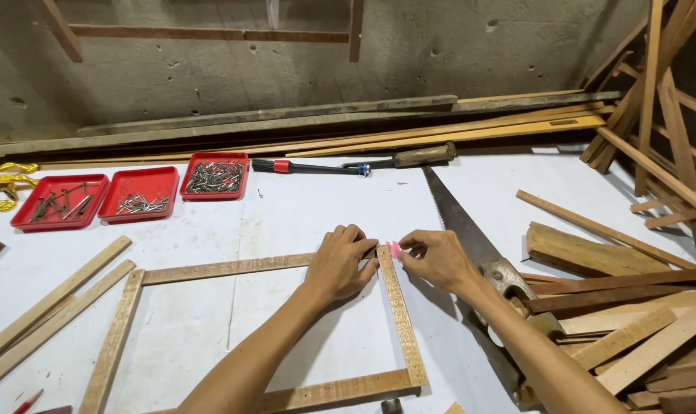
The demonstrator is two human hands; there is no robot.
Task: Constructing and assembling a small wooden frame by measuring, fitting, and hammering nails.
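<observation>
I see a white table (302, 207) against a concrete wall (363, 54), with three red trays (137, 194) at the back, a handsaw (459, 222) and offcuts (616, 307) to the right. My left hand (340, 263) presses flat on the wooden frame (398, 307) corner; my right hand (438, 257) pinches a small pink piece (394, 249) just beside that corner.

Ahead of both hands the white table (317, 207) lies open up to the brush (306, 167) and three red trays (137, 195). Just right of the right hand (438, 259) the handsaw (470, 238) blocks the way — beyond it, a pile of wood offcuts (624, 307). Left of the left hand (340, 263), bare table shows inside the wooden frame (210, 270) — loose strips (49, 310) lie past it.
</observation>
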